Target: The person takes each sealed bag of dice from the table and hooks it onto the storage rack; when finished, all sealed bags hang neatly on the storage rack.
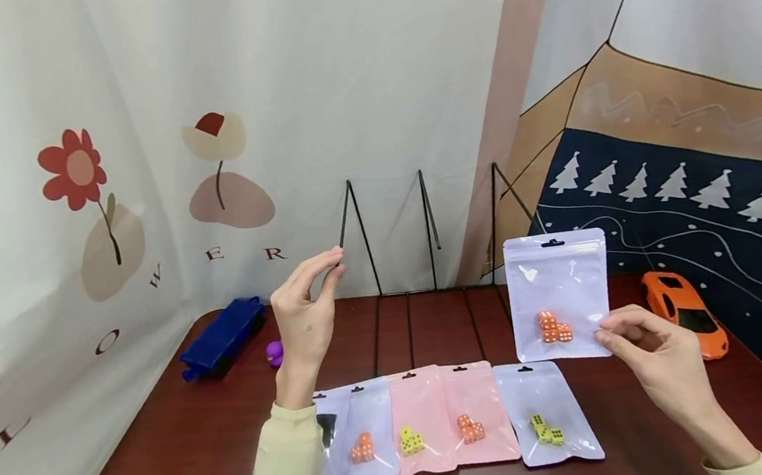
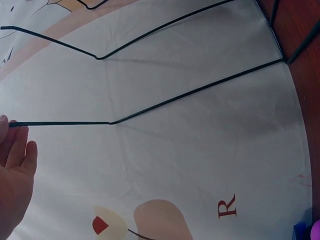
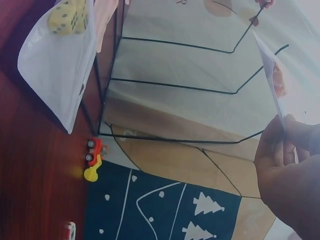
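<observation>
My left hand (image 1: 304, 309) pinches the front end of the left prong on a black wire display rack (image 1: 430, 247). In the left wrist view that prong (image 2: 60, 123) runs straight into the fingertips. With thumb and fingers my right hand (image 1: 663, 362) holds a white zip bag (image 1: 555, 280) by its lower right corner, upright before the rack's right prong. Orange dice (image 1: 552, 329) show through its clear front. The right wrist view shows this bag (image 3: 270, 70) nearly edge-on.
Along the table's front lie white bags (image 1: 543, 391) and pink bags (image 1: 420, 397) with yellow or orange dice. A blue case (image 1: 225, 337) and a purple toy (image 1: 275, 353) stand left. An orange toy car (image 1: 686, 312) is at right, a red-and-yellow toy vehicle (image 3: 93, 155) near the rack.
</observation>
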Demonstrator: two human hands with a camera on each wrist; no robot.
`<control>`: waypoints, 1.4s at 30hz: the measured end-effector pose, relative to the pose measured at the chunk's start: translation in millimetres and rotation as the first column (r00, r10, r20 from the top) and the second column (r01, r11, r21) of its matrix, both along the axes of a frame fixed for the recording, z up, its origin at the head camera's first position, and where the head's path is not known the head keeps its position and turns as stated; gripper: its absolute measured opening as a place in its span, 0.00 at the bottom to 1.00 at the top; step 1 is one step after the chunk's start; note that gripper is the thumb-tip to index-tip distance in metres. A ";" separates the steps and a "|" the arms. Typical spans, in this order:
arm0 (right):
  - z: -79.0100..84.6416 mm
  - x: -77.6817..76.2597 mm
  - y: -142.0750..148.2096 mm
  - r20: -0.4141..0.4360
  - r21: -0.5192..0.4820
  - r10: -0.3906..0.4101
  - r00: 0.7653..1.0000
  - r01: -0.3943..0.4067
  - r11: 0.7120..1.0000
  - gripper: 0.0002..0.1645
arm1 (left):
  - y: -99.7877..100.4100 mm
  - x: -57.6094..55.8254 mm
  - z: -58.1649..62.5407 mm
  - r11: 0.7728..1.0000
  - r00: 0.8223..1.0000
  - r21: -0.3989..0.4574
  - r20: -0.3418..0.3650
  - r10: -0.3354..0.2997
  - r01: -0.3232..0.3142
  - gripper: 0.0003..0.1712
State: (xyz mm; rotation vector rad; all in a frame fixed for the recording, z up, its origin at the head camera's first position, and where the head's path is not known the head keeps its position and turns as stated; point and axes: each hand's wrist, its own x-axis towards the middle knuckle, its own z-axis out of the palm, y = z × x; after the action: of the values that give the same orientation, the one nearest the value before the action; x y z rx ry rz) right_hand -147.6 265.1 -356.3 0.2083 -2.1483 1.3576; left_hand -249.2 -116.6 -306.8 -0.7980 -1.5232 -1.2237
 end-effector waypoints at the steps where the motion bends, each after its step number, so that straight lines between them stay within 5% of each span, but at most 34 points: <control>1: -0.3 -0.9 -0.1 -0.008 -0.002 0.010 1.000 -0.010 1.000 0.12 | 0.1 0.0 0.2 1.000 1.000 -0.001 -0.001 0.003 -0.003 0.14; 33: -2.1 -25.2 -3.3 -0.024 0.009 0.039 0.999 -0.039 0.999 0.09 | -0.5 0.9 0.7 0.999 0.999 -0.022 -0.007 0.041 -0.041 0.13; 42: -3.6 -36.6 -6.8 0.019 -0.066 0.025 1.000 -0.023 0.998 0.10 | -1.2 0.7 0.5 0.998 0.999 -0.031 -0.012 0.049 -0.049 0.14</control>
State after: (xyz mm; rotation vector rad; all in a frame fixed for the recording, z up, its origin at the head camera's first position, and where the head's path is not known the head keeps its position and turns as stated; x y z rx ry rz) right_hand -184.2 258.2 -360.0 0.1958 -2.1200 1.4476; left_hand -248.5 -117.8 -306.2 -0.7828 -1.5475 -1.1601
